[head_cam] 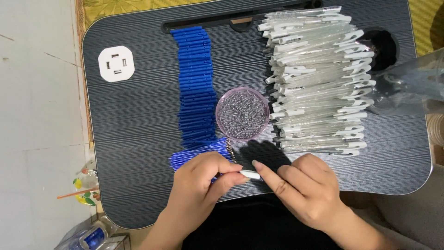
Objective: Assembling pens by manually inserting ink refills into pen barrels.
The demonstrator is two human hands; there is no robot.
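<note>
Your lap desk (pixel 138 139), dark grey with fine stripes, fills most of the view and is the landmark for everything here. Biggest load on it: the heap of clear pen barrels (pixel 319 78) with white clips, stacked on the desk's right half and running from its far edge down to near the middle. Next, the column of blue pen caps (pixel 196 88) lies left of centre on the desk, from the slot (pixel 208 22) at the far edge down toward you. A clear plastic bag (pixel 411 88) hangs over the desk's right edge, just beside the barrels. A round pink dish (pixel 242 114) full of small springs sits mid-desk, between the caps and the barrels, touching or nearly touching both. A white socket plate (pixel 116 64) sits at the desk's far left. A fan of blue refills (pixel 199 155) lies at the desk's near edge, below the caps. Your left hand (pixel 201 183) is at the near edge, over the refills, fingers pinched shut on a white-tipped pen piece (pixel 249 174). Your right hand (pixel 305 190) is just beside it, forefinger out and touching that same piece, other fingers curled; can't tell whether it actually grips it.
</note>
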